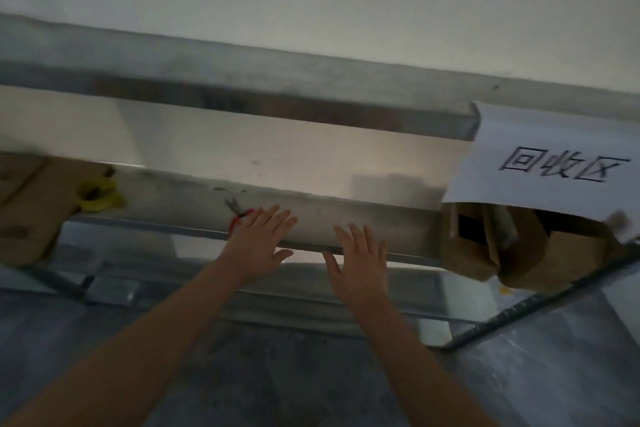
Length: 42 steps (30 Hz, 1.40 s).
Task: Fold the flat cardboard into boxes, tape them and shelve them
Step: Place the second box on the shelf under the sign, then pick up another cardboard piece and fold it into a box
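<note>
Head view: both hands empty, flat cardboard off to the left

Head view is all there is, and it is blurred. Both hands are held out over the front edge of a metal shelf, fingers straight and spread, holding nothing. The left hand is just beside a pair of red-handled scissors, and the right hand is a little apart on its other side. Whether the palms press on the metal I cannot tell.

The flat cardboard lies at the far left end of the same shelf and runs off the picture's edge, so its long axis is not clear. A yellow tape roll sits at its right corner. The sheet lies leftward of both hands, with the left hand nearer and the scissors and tape in between.

At the right end, under a paper sign, brown boxes crowd together on the right hand's side.

From where I stand, fetching the sheet looks like a sideways reach to the left, left hand leading
</note>
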Available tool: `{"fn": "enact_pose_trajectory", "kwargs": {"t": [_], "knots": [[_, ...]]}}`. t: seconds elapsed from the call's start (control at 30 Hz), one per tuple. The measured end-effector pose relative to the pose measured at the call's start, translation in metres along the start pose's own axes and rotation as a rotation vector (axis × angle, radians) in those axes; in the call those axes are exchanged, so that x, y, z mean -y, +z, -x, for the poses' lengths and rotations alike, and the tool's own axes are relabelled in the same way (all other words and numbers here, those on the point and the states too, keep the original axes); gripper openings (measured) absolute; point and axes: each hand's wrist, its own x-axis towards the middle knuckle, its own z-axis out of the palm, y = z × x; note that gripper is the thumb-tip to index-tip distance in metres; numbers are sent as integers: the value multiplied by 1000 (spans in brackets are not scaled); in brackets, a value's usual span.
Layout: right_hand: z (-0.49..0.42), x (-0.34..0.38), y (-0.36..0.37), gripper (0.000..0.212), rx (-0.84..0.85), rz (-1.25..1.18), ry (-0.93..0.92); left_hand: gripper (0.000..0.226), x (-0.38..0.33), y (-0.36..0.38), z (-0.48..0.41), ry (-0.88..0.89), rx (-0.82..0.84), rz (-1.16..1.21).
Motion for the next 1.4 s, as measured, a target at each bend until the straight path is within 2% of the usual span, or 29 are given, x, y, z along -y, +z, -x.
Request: {"fn": "enact_pose_trajectory", "kwargs": {"t": [0.2,0.33,0.6,0.77,0.87,1.1,1.23,1.4], "knots": [[-23,193,62,61,37,14,-188,70,158,6,116,-148,-4,-65],[-32,311,93,62,108,13,-302,70,254,7,192,-272,-21,-21],[-87,504,154,61,167,-44,-528,68,422,12,300,-525,-6,-21],[-137,608,198,63,197,-48,-585,72,531,19,339,-590,-10,-37],[-165,656,221,62,214,-45,-564,69,593,37,349,-658,-5,-3],[-209,708,271,63,308,-57,-381,69,699,75,335,-587,60,107],[-232,732,303,62,301,-84,-192,66,752,109,311,-530,34,224],[-234,752,326,65,330,-237,116,72,787,132,291,-589,119,441]]}}
